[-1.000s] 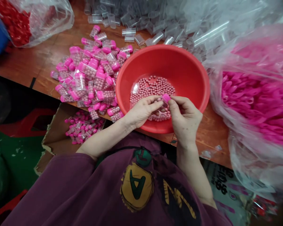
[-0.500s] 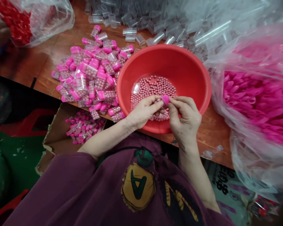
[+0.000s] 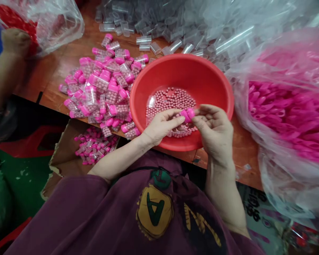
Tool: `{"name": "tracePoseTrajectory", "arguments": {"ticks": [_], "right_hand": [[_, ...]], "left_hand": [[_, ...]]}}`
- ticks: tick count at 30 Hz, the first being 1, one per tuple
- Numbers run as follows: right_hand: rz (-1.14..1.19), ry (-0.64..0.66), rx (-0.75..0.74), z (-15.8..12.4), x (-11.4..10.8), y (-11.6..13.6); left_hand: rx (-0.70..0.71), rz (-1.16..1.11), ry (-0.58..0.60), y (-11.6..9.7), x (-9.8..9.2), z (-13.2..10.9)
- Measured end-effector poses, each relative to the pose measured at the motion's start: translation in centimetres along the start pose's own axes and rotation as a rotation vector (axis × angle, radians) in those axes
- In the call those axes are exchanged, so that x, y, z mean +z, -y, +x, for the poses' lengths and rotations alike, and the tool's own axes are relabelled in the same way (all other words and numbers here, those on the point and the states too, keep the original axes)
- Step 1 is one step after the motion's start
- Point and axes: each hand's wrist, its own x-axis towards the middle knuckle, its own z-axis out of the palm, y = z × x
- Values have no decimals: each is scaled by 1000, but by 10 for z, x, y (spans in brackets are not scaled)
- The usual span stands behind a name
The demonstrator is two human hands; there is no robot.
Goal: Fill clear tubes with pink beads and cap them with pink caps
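Observation:
Over the red basin (image 3: 218,81), my left hand (image 3: 162,127) is closed round a small tube whose body is mostly hidden by the fingers. A bright pink cap (image 3: 187,115) shows at the tube's end, seen as two rounded pink parts close together. The thumb and fingertips of my right hand (image 3: 215,131) pinch the right-hand pink part. Below both hands, pink beads (image 3: 172,101) cover the basin's bottom. A clear tube (image 3: 151,101) leans among the beads at the left.
Left of the basin lies a heap of pink-capped bead tubes (image 3: 103,81), with more in a cardboard box (image 3: 62,152) below. Clear tubes (image 3: 145,39) pile up behind. A plastic bag of pink caps (image 3: 279,117) stands right. Another person's hand (image 3: 16,42) is by a bag of red pieces (image 3: 13,17).
My right hand has shifted slightly right, its fingers spread more, and a second pink part now shows at the cap. The other person's hand has moved further into view.

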Motion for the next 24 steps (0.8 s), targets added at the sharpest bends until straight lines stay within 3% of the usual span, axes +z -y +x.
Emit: {"name": "tracePoseTrajectory", "arguments": {"ticks": [6,10,15,20,24], "right_hand": [[-555,196,-187,-8,11,18],[-862,158,-204,-10,24,9],[-950,166,-276,-2,22,0],[-1016,211,-256,10,27,11],[-857,350,-205,30,32,16]], "left_hand": [[54,78,-46,10,1,3],[44,71,-95,11,6,4],[-29,52,-82,2,9,3],[-66,84,-109,-6,15,7],[-3,190,-143,-19,5,10]]}}
